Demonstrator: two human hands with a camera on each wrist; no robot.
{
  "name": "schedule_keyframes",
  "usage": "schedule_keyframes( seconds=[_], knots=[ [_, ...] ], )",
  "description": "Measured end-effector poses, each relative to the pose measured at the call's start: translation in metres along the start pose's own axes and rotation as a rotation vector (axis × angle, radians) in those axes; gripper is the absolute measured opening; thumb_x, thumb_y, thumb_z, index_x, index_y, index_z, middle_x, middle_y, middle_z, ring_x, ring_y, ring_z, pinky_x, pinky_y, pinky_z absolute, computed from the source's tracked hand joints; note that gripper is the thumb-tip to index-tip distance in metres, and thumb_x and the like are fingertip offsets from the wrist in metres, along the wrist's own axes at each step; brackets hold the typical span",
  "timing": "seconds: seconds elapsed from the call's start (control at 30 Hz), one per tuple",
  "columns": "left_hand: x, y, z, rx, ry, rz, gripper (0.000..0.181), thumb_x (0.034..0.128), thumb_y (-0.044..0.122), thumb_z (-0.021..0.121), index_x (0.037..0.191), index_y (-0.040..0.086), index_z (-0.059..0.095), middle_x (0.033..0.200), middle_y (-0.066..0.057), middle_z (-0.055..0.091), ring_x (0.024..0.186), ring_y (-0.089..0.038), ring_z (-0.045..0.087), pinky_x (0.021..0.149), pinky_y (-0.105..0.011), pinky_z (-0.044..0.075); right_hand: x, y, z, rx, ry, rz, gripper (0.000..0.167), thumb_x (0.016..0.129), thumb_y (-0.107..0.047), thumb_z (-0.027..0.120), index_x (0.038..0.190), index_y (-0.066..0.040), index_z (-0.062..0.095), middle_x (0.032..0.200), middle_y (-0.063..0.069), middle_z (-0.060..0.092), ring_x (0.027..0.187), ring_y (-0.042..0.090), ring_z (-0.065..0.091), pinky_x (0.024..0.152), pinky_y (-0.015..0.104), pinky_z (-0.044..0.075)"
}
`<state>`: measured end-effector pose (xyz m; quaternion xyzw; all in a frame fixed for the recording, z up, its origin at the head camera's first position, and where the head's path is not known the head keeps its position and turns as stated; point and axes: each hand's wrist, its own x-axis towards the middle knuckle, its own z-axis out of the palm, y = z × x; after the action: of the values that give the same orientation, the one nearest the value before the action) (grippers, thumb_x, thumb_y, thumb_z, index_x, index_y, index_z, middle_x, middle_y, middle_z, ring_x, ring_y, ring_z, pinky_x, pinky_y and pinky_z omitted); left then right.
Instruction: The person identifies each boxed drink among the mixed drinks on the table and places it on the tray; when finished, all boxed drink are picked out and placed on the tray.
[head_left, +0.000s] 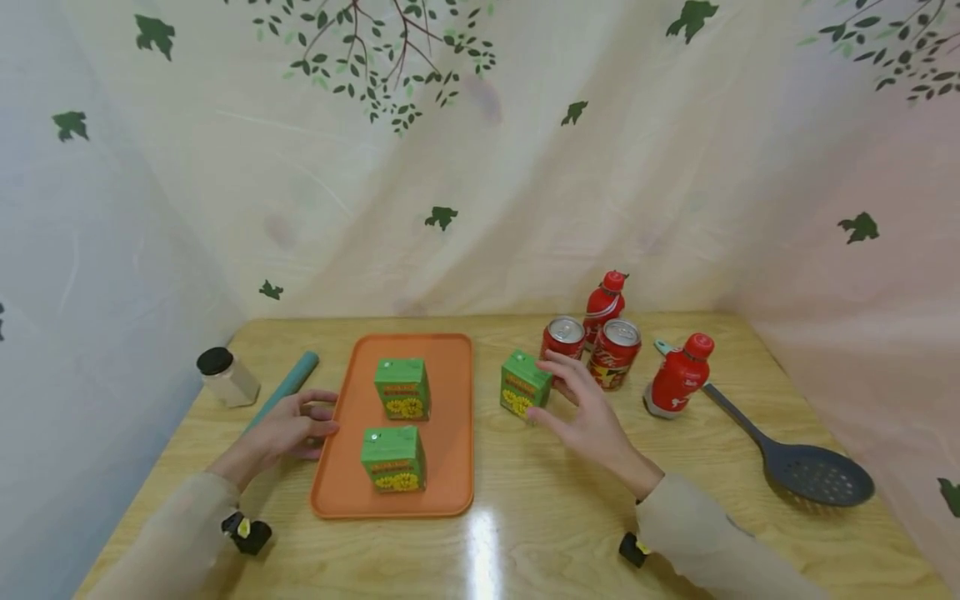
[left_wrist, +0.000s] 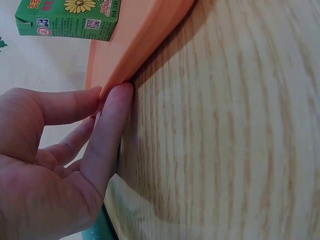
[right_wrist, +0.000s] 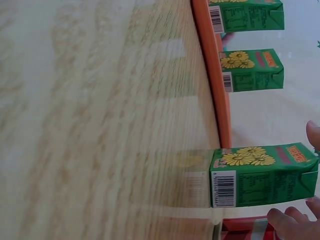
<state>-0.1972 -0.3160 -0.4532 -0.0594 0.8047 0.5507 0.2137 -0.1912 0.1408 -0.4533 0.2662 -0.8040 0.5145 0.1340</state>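
In the head view an orange tray (head_left: 450, 433) holds two green cartons, a rear one (head_left: 402, 390) and a front one (head_left: 393, 460). My left hand (head_left: 288, 429) pinches the tray's left edge; the left wrist view shows thumb and finger (left_wrist: 107, 130) on its rim. Right of the tray a third green carton (head_left: 523, 385) stands upright on the table. My right hand (head_left: 588, 417) is around its right side, thumb and fingers spread apart. In the right wrist view, fingertips (right_wrist: 295, 222) lie on either side of this carton (right_wrist: 265, 175), with gaps visible.
Two red cans (head_left: 562, 337) (head_left: 615, 354) and a red bottle (head_left: 604, 304) stand behind my right hand. Another red bottle (head_left: 678, 377) and a black slotted spoon (head_left: 813, 473) lie farther right. A black-lidded jar (head_left: 228, 379) and a teal rod (head_left: 288, 383) are at the left.
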Motion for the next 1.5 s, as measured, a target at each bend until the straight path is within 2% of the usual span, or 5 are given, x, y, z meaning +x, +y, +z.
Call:
schedule_keyframes(
  seconds=[0.2, 0.5, 0.9, 1.13, 1.5],
  knots=[
    [0.000, -0.001, 0.001, -0.008, 0.002, -0.007, 0.062, 0.0959, 0.005, 0.068, 0.149, -0.002, 0.037, 0.125, -0.022, 0.055, 0.094, -0.021, 0.065, 0.072, -0.042, 0.061, 0.002, 0.008, 0.003, 0.041, 0.000, 0.090, 0.061, 0.085, -0.011, 0.084, 0.139, -0.011, 0.057, 0.143, 0.012, 0.049, 0.120, 0.035, 0.057, 0.091, 0.053, 0.054],
    [0.001, 0.000, -0.001, -0.007, 0.003, 0.005, 0.061, 0.0957, 0.005, 0.068, 0.148, -0.002, 0.038, 0.123, -0.021, 0.056, 0.093, -0.022, 0.065, 0.071, -0.042, 0.061, 0.006, 0.014, 0.005, 0.083, 0.014, 0.149, 0.057, 0.086, -0.010, 0.083, 0.137, -0.014, 0.058, 0.136, 0.008, 0.054, 0.109, 0.033, 0.060, 0.090, 0.054, 0.055],
    [0.001, 0.000, -0.001, -0.007, 0.002, 0.011, 0.061, 0.0961, 0.006, 0.068, 0.149, -0.001, 0.039, 0.124, -0.021, 0.056, 0.092, -0.022, 0.065, 0.070, -0.041, 0.061, 0.004, 0.017, 0.008, 0.100, 0.043, 0.136, 0.040, 0.088, -0.010, 0.081, 0.125, -0.011, 0.068, 0.139, 0.010, 0.052, 0.122, 0.034, 0.056, 0.089, 0.045, 0.056],
    [0.002, -0.001, 0.001, -0.006, 0.012, 0.007, 0.060, 0.0960, 0.006, 0.068, 0.148, -0.001, 0.039, 0.125, -0.022, 0.056, 0.093, -0.022, 0.065, 0.071, -0.042, 0.061, 0.007, 0.019, 0.013, 0.151, 0.086, 0.116, 0.037, 0.084, -0.005, 0.083, 0.119, -0.008, 0.071, 0.122, 0.009, 0.062, 0.102, 0.029, 0.064, 0.083, 0.036, 0.058],
    [0.001, -0.001, 0.000, -0.014, 0.004, 0.019, 0.062, 0.0958, 0.005, 0.068, 0.149, -0.002, 0.038, 0.129, -0.023, 0.055, 0.095, -0.022, 0.065, 0.071, -0.042, 0.061, 0.009, 0.021, 0.015, 0.105, 0.124, 0.127, 0.033, 0.084, -0.004, 0.083, 0.114, -0.013, 0.073, 0.115, 0.004, 0.064, 0.095, 0.026, 0.066, 0.078, 0.033, 0.059]
  ],
)
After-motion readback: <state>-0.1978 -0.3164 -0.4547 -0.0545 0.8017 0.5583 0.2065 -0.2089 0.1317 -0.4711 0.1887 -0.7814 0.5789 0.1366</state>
